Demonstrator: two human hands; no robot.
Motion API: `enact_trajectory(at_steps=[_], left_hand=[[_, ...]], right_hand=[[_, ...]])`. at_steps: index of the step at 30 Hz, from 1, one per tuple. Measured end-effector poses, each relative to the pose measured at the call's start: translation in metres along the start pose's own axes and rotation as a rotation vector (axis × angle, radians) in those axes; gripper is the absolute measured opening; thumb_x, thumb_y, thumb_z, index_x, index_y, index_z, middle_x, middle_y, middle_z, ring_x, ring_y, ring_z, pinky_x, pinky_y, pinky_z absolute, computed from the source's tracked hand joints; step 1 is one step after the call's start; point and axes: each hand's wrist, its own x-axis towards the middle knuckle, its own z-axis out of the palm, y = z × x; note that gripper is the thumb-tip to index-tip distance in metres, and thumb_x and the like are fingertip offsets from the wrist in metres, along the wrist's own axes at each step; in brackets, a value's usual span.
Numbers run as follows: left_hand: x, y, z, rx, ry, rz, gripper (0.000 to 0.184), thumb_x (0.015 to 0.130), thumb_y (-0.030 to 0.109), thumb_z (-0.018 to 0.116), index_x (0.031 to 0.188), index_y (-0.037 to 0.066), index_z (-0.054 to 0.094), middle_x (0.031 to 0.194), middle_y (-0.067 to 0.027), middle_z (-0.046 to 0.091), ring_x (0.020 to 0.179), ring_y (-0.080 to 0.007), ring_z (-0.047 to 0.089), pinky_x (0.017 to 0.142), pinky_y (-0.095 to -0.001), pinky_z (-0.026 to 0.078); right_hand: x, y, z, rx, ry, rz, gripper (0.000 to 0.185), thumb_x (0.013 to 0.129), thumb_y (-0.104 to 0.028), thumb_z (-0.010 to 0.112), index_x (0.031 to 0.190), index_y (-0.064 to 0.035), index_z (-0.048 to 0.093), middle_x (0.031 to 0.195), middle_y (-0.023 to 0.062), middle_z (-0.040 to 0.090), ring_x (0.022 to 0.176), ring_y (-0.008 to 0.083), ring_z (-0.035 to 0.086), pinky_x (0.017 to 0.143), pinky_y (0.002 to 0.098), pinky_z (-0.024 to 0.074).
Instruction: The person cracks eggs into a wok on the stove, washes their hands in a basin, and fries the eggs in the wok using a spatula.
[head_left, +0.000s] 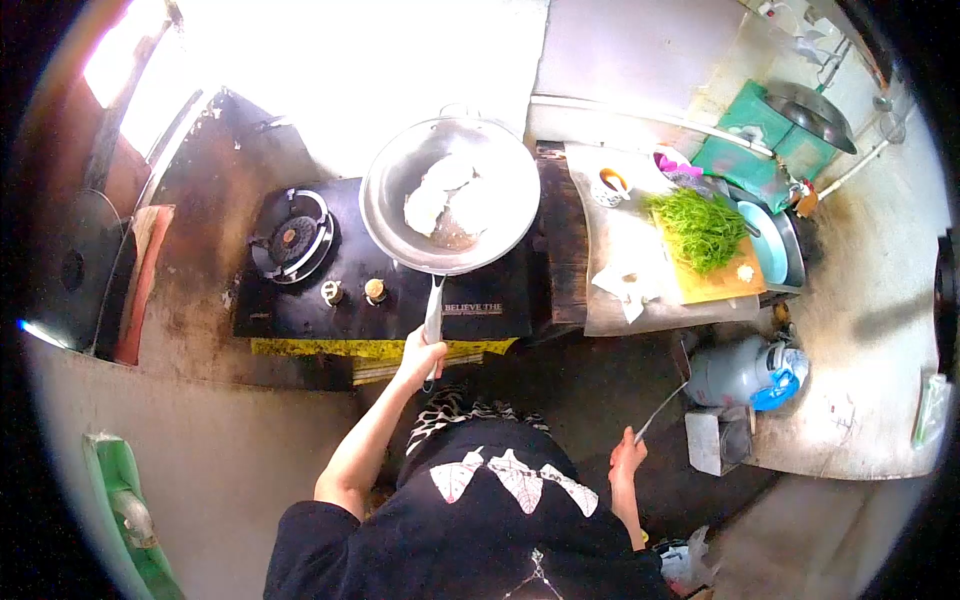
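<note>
My left hand is closed around the long handle of a wide metal frying pan above the right side of the black gas stove. White pieces of food, looking like fried egg, lie in the pan with some brownish liquid or oil. Low on the right, away from the pan, my right hand grips the thin handle of a spatula. Its blade shows almost edge-on near the gas cylinder, so its shape is hard to make out.
The stove has an uncovered left burner. Right of it, a counter holds chopped greens on a cutting board, a small bowl and a blue basin. A grey gas cylinder stands below.
</note>
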Motion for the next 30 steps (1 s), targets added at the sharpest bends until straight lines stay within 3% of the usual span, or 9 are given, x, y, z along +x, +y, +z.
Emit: enact_trajectory(at_steps=[22, 30], left_hand=[[-0.032, 0.061, -0.063, 0.123, -0.126, -0.156, 0.014, 0.068, 0.001, 0.052, 0.080, 0.000, 0.045, 0.053, -0.0042, 0.047, 0.034, -0.0134, 0.043, 0.032, -0.0277, 0.036], [-0.045, 0.086, -0.077, 0.149, -0.148, -0.170, 0.015, 0.069, 0.002, 0.054, 0.080, 0.002, 0.044, 0.051, -0.0032, 0.045, 0.033, -0.0135, 0.042, 0.031, -0.0279, 0.036]], right_hand=[[-0.059, -0.039, 0.060, 0.269, 0.020, -0.072, 0.031, 0.087, -0.029, 0.057, 0.066, -0.0133, 0.039, 0.045, -0.0056, 0.028, 0.034, 0.0051, 0.028, 0.031, 0.0232, 0.0194], [-0.069, -0.053, 0.079, 0.282, -0.052, -0.116, 0.021, 0.087, -0.025, 0.057, 0.079, -0.0067, 0.054, 0.047, -0.0045, 0.034, 0.034, 0.0052, 0.029, 0.031, 0.0224, 0.0212]])
